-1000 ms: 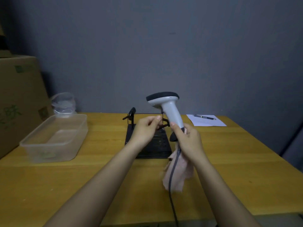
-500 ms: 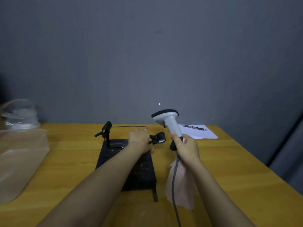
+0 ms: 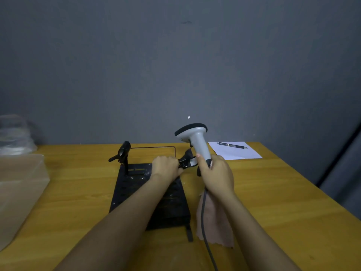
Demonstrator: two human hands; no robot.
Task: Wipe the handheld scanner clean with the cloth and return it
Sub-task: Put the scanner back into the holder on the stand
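Right hand (image 3: 216, 176) gripped the scanner (image 3: 196, 140) by its smooth grey handle — rounded black-rimmed head raised above the wooden table (image 3: 273, 192) — with a thin pink cloth (image 3: 216, 222) dangling beneath. Left hand (image 3: 165, 165) was closed on a black clamp (image 3: 186, 160) of the perforated metal stand (image 3: 170, 202).

The scene is dim, lit softly from above and in front. The grey wall (image 3: 175, 65) darkens toward the top and corners. The wooden surface (image 3: 273, 192) takes a mild warm sheen without hard glare. Shadows are weak and diffuse; a faint one lies under the black stand (image 3: 136, 184). The clear plastic box (image 3: 17, 188) at the left edge is smeared and blurred. Wide-angle distortion bends the surface's edges and stretches the forearms at the bottom. Fine detail looks soft and slightly noisy.
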